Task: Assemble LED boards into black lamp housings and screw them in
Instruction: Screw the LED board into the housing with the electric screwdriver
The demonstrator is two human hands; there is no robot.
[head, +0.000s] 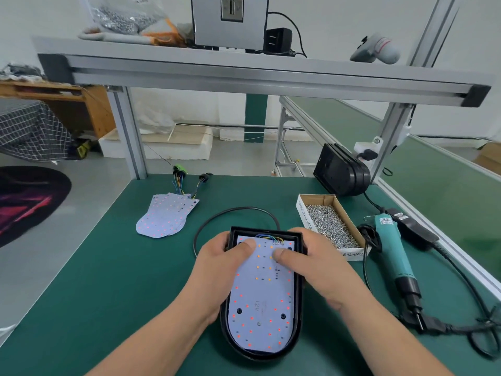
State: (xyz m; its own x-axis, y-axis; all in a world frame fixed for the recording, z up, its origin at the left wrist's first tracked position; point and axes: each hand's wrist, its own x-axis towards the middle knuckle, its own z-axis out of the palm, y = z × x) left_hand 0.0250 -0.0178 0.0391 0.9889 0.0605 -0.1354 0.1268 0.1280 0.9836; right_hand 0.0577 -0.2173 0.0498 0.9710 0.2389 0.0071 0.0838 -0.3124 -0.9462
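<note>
Two hands clasp a black lamp housing point(298, 308) lying mid-bench point(108, 280), well in from either edge, with open room to its left. The left hand point(217, 264) and right hand point(311, 264) curl round its sides, thumbs pressing the LED board point(261, 302) seated inside. To the right, a cardboard box point(301, 210) holds loose screws point(329, 226), beside an electric screwdriver point(393, 253).
</note>
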